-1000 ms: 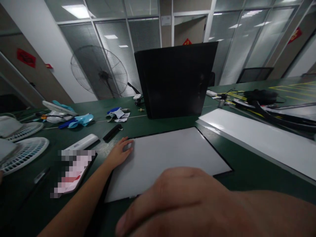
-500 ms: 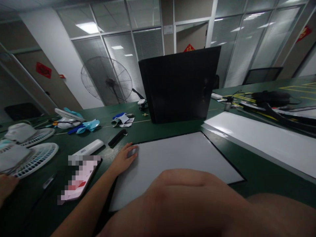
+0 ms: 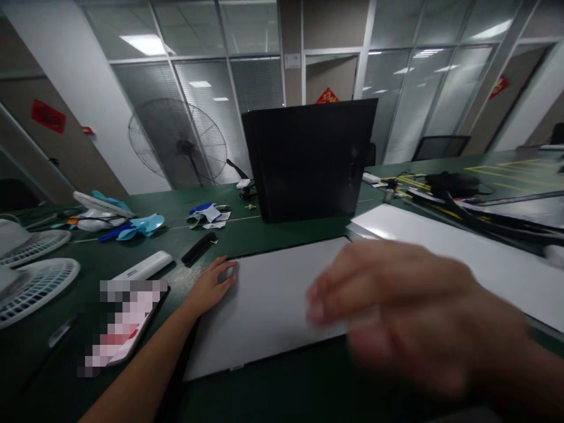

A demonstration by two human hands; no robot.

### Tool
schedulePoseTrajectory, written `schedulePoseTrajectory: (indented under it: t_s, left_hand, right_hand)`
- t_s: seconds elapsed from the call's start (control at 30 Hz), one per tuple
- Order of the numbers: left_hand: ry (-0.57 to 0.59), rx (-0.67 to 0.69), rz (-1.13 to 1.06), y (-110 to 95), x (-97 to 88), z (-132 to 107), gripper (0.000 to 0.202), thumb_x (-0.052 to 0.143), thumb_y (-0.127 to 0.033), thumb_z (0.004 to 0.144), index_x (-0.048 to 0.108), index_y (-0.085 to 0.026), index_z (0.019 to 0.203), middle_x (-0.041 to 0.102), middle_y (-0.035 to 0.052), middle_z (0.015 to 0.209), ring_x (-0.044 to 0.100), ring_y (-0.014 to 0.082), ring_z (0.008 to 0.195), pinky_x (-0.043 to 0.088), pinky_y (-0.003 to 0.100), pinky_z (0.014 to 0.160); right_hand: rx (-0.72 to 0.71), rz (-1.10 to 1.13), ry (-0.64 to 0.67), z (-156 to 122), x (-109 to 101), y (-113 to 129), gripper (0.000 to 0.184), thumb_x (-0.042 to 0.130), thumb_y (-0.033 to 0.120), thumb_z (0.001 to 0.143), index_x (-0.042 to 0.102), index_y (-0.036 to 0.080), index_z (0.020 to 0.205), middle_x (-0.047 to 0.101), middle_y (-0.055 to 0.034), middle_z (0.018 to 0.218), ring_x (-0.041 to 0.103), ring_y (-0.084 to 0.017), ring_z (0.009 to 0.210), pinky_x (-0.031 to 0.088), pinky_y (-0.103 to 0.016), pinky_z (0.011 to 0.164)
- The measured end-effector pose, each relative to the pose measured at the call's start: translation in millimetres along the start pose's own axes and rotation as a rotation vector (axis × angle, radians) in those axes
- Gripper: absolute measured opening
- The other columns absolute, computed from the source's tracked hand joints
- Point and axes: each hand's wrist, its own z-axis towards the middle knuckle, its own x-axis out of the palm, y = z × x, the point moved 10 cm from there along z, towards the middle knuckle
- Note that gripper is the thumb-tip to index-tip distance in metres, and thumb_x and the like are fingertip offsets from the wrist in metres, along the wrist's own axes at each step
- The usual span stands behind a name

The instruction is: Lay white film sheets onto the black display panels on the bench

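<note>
A thin white panel (image 3: 268, 308) with a dark border lay flat on the green desk (image 3: 291, 388), in the near middle of the scene. A small pale tab (image 3: 237, 368) sat on its near edge, toward the left.

The left hand (image 3: 214, 285) rested at the panel's far left corner, fingers extended over the white surface and thumb set apart from them. Its grip was loose and open, pressing on the panel rather than closed around anything. The right hand (image 3: 396, 305) was raised close to the camera, in front of the panel's right part and hiding it. Its fingers were bent, with the thumb below them; blur made it impossible to tell how far that grip was closed or whether it had hold of anything.

Left of the left hand lay a phone-like slab (image 3: 136, 332), partly covered by coarse pixel blocks, with a long white device (image 3: 147, 265) just beyond it and a short black object (image 3: 198, 249) farther right. White grilled covers (image 3: 42, 288) stood at the left edge, and light blue blades (image 3: 143, 226) lay farther off. Beyond the panel, a large black board-like object (image 3: 312, 164) stood upright, leaning slightly. On the right, a long white sheet (image 3: 458, 258) stretched toward the near right, with dark straps (image 3: 467, 208) beyond it. A large caged fan (image 3: 185, 147) stood past the desk, before a glass partition (image 3: 255, 35).
</note>
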Motion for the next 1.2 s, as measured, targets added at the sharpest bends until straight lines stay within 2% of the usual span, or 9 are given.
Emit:
schedulePoseTrajectory:
  t_s: [0.03, 0.1, 0.2, 0.27, 0.33, 0.43, 0.63, 0.83, 1.2]
  left_hand:
    - [0.004, -0.001, 0.002, 0.9, 1.0, 0.4, 0.059, 0.051, -0.057, 0.09, 0.07, -0.022, 0.133, 0.056, 0.0121, 0.155, 0.052, 0.0333, 0.144, 0.037, 0.052, 0.122]
    - [0.012, 0.003, 0.003, 0.6, 1.8, 0.8, 0.06, 0.051, -0.057, 0.089, 0.07, -0.021, 0.133, 0.056, 0.0129, 0.155, 0.052, 0.0335, 0.143, 0.038, 0.052, 0.122]
    - [0.02, 0.006, 0.009, -2.1, 1.6, 1.1, 0.059, 0.051, -0.058, 0.089, 0.071, -0.022, 0.132, 0.057, 0.0118, 0.154, 0.052, 0.0337, 0.143, 0.039, 0.052, 0.121]
    - [0.021, -0.004, 0.024, -2.5, 1.8, 1.6, 0.06, 0.05, -0.06, 0.089, 0.071, -0.023, 0.132, 0.057, 0.0112, 0.154, 0.052, 0.0344, 0.143, 0.039, 0.054, 0.121]
    - [0.02, -0.012, 0.036, -1.9, 2.7, 2.3, 0.062, 0.049, -0.063, 0.09, 0.071, -0.024, 0.131, 0.056, 0.0114, 0.155, 0.052, 0.0351, 0.144, 0.037, 0.054, 0.122]
    - [0.012, -0.024, 0.031, 1.0, 4.1, 3.3, 0.064, 0.049, -0.066, 0.089, 0.071, -0.023, 0.132, 0.055, 0.0125, 0.156, 0.052, 0.0351, 0.143, 0.038, 0.053, 0.122]
    - [-0.063, -0.097, -0.005, 6.0, -4.8, 0.5, 0.06, 0.048, -0.06, 0.091, 0.072, -0.021, 0.129, 0.059, 0.0124, 0.152, 0.057, 0.032, 0.139, 0.04, 0.05, 0.121]
    - [-0.062, -0.104, 0.001, 1.7, -8.1, -1.9, 0.055, 0.049, -0.056, 0.091, 0.074, -0.021, 0.126, 0.061, 0.0124, 0.151, 0.058, 0.0317, 0.138, 0.041, 0.05, 0.12]
    - [-0.068, -0.084, -0.034, 0.5, -9.9, -1.9, 0.056, 0.052, -0.058, 0.09, 0.075, -0.02, 0.124, 0.062, 0.0129, 0.149, 0.06, 0.0312, 0.136, 0.039, 0.048, 0.121]
  right_hand:
    - [0.036, -0.063, -0.113, -9.0, -12.6, -27.8, 0.046, 0.054, 0.028, 0.1, 0.059, 0.042, 0.144, 0.075, 0.0004, 0.116, 0.073, -0.022, 0.104, 0.062, -0.04, 0.089]
    - [0.378, -0.35, -0.172, -46.5, -27.6, -116.0, 0.049, 0.053, 0.031, 0.1, 0.056, 0.031, 0.149, 0.073, -0.0066, 0.125, 0.069, -0.027, 0.114, 0.055, -0.047, 0.102]
    - [0.914, -0.726, 0.078, -148.8, -38.0, -238.0, 0.06, 0.044, 0.042, 0.102, 0.048, 0.015, 0.156, 0.052, -0.0195, 0.153, 0.046, -0.033, 0.144, 0.036, -0.052, 0.12]
    - [1.18, -0.851, 0.279, -224.8, -43.4, -285.8, 0.079, 0.048, 0.054, 0.099, 0.034, 0.009, 0.162, 0.029, -0.0233, 0.168, 0.018, -0.038, 0.158, 0.019, -0.06, 0.125]
    - [1.455, -0.874, 0.392, -290.7, -51.6, -308.5, 0.101, 0.045, 0.074, 0.093, 0.024, 0.008, 0.166, 0.01, -0.0266, 0.172, 0.001, -0.043, 0.159, 0.01, -0.068, 0.123]
    - [1.694, -0.775, 0.453, -337.8, -55.5, -315.9, 0.112, 0.035, 0.09, 0.087, 0.024, 0.011, 0.166, 0.009, -0.0292, 0.171, 0.005, -0.045, 0.159, 0.012, -0.072, 0.12]
    - [1.696, -0.82, 0.533, -326.7, -62.6, -315.8, 0.097, 0.041, 0.091, 0.083, 0.062, 0.016, 0.141, 0.05, -0.0293, 0.148, 0.046, -0.048, 0.138, 0.033, -0.069, 0.11]
    - [1.636, -0.806, 0.492, -333.3, -53.7, -320.2, 0.106, 0.039, 0.092, 0.083, 0.044, 0.016, 0.156, 0.029, -0.0291, 0.164, 0.025, -0.05, 0.151, 0.025, -0.073, 0.113]
    - [1.606, -0.794, 0.454, -303.4, -60.3, -302.6, 0.07, 0.046, 0.067, 0.095, 0.06, 0.011, 0.136, 0.066, -0.0275, 0.126, 0.066, -0.043, 0.113, 0.052, -0.053, 0.089]
